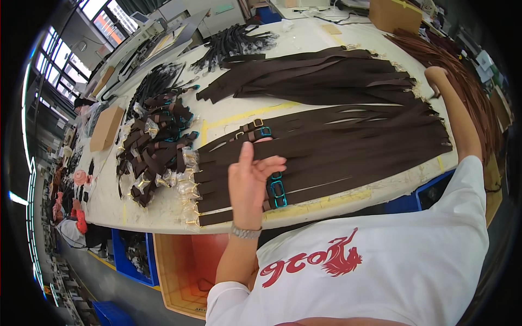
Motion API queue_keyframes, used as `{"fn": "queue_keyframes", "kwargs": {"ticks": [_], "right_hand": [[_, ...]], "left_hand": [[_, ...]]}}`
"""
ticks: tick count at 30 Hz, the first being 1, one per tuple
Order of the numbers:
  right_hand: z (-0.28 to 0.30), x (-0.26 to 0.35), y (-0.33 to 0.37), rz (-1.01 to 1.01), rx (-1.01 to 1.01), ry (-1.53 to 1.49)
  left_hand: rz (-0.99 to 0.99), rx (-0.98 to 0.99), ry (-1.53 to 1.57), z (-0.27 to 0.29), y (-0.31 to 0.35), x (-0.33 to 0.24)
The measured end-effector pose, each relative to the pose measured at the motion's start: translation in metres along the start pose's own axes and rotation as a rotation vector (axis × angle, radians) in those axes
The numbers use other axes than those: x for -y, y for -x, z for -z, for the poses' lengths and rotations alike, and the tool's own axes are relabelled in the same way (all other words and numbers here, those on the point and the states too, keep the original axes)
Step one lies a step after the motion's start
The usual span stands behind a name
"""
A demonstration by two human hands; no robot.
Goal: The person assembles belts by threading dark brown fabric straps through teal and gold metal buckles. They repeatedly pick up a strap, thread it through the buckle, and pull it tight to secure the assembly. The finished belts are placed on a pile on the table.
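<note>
L hand is raised above the near table edge, palm turned in, fingers loosely apart, holding nothing. Just behind and to its right sits a pair of teal rectangular buckles on the near ends of the dark brown straps, which lie flat, side by side, across the cream table. R hand rests at the far end of the straps, by a heap of reddish-brown straps; can't tell its grip, fingers mostly hidden.

Left of the L hand: small clear plastic bags w/ gold hardware along the strap ends, then a pile of short brown strap pieces w/ teal fittings. Yellow tape lines cross the tabletop. Farther: second fan of brown straps, flat cardboard piece, brown cardboard box. Below the table: orange crate, blue bin.
</note>
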State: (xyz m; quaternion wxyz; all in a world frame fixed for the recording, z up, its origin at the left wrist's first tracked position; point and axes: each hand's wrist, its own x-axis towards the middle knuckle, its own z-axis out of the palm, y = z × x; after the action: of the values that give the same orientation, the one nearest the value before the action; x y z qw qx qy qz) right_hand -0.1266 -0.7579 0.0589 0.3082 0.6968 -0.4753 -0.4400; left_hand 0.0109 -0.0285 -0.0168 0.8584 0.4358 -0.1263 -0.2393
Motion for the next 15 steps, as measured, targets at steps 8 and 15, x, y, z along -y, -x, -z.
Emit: {"fn": "queue_keyframes", "kwargs": {"ticks": [8, 15], "right_hand": [[0.109, 0.205, 0.400, 1.916, -0.505, -1.139], [0.091, 0.257, 0.450, 2.009, 0.032, -1.746]], "left_hand": [[0.116, 0.272, -0.088, -0.034, -0.021, 0.046], [-0.129, 0.221, -1.094, 0.052, 0.005, -0.026]]}}
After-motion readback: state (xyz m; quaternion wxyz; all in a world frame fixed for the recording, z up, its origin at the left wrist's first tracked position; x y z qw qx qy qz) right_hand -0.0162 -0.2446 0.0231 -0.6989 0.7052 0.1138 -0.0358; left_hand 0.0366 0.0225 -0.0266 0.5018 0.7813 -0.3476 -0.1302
